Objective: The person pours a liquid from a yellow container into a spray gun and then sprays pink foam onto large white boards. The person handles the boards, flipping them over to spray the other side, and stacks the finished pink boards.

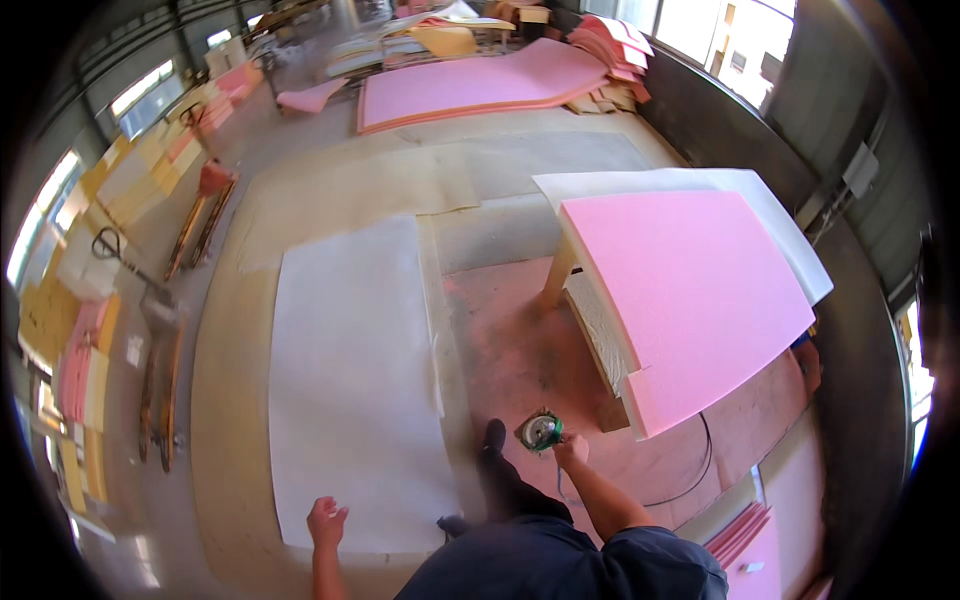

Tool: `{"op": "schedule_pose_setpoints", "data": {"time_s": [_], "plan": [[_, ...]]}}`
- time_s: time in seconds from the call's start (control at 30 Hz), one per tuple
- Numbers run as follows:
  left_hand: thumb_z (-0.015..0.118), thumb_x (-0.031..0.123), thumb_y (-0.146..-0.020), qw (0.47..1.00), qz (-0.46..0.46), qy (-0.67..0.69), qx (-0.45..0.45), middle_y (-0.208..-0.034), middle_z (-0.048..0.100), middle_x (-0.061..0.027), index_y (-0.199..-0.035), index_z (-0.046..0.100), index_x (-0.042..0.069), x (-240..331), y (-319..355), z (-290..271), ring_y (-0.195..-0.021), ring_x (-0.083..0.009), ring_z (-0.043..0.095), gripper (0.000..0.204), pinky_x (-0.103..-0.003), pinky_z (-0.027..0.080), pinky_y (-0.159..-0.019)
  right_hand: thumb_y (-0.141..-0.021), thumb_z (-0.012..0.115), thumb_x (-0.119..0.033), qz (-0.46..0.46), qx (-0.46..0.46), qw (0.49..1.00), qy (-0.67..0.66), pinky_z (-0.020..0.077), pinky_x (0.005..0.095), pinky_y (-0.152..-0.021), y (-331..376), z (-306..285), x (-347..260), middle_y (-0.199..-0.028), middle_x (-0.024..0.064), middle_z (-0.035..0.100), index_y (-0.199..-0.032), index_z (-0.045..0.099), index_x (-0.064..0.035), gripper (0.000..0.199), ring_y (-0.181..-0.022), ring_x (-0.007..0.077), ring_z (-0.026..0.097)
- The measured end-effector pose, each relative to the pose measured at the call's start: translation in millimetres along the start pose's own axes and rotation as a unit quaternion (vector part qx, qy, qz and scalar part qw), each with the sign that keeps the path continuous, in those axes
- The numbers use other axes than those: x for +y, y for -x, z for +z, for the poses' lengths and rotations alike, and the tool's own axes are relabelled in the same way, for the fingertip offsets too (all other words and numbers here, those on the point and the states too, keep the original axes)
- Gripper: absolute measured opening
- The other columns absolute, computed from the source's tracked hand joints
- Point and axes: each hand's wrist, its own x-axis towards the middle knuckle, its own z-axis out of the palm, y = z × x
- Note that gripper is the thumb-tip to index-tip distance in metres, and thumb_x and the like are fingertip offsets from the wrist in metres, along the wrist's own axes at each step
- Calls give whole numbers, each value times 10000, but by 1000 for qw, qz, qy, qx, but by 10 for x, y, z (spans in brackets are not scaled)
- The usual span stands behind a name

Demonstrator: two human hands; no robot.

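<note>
The right hand [572, 450] has its grip pressed around a small round green-and-silver tool [540, 431], held low above the reddish floor sheet [510, 350]. A dark cable [690, 480] curves away from there across the same sheet. The left hand [326, 522] hangs free with its fingers spread and nothing in it, just over the near edge of the large white foam sheet [350, 380] that lies flat on the floor.

Taking that white foam sheet as the landmark: the tool is just off its near right corner, with the person's dark shoe [494, 436] and trouser leg between sheet and tool. Further right of the sheet stands a wooden bench [585, 320] carrying a thick pink foam slab [690, 290] on top of a white slab [790, 240]; the pink slab overhangs toward the tool, and the bench leg stands near it. Beyond the far end of the sheet, pale cardboard-like sheets [350, 195] cover the floor, and well past those lies another wide pink foam sheet [480, 85] with stacks of pink pieces [610, 45] beside it. Left of the sheet, a pallet truck [160, 330] stands on the bare concrete, with yellow and pink foam stacks [80, 350] along the wall behind it. More pink sheets [745, 530] lie to the right, close to the person.
</note>
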Motion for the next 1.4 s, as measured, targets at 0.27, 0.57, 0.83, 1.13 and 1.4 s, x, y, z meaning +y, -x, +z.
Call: {"op": "schedule_pose_setpoints", "data": {"time_s": [0.27,0.57,0.83,1.13,1.4], "plan": [[824,256,-714,912,263,-207,-239,-1083,700,-111,-1129,658,74,2391,-1209,1414,-1022,-291,665,483,-405,531,-888,-730,611,-219,46,-33,998,1,545,481,-815,-626,-95,-631,-864,204,700,-873,761,-157,217,-855,411,673],[789,176,-703,654,627,-139,-399,-1217,638,-89,-1217,612,100,4817,-1371,3229,-1153,-280,594,549,-428,449,-1032,-769,586,-214,91,-22,993,-65,541,504,-811,-959,-627,-999,-871,235,692,-904,765,-150,233,-854,430,673],[655,160,-754,324,822,-180,-433,-903,646,-63,-896,644,120,5311,-1227,4200,-976,-225,631,148,-558,300,-1138,-866,560,-315,243,49,953,-174,511,541,-851,-1040,-1061,-1581,-969,261,692,-1168,621,-142,353,-930,466,655],[705,254,-740,80,841,-65,-531,-702,676,-43,-708,689,189,5831,-1342,4645,-687,-257,683,75,-380,557,-658,-814,670,-403,340,102,910,-215,520,497,-899,-924,-1215,-2045,-1081,222,691,-1237,596,-182,483,-1006,412,663],[664,191,-674,-76,836,-5,-544,-709,670,-65,-684,667,145,6656,-504,4066,-756,-279,690,48,-417,557,-813,-750,846,-195,148,447,747,-469,519,367,-932,110,-1016,-2320,-1194,170,662,-1403,500,-67,750,-1084,271,656]]}}
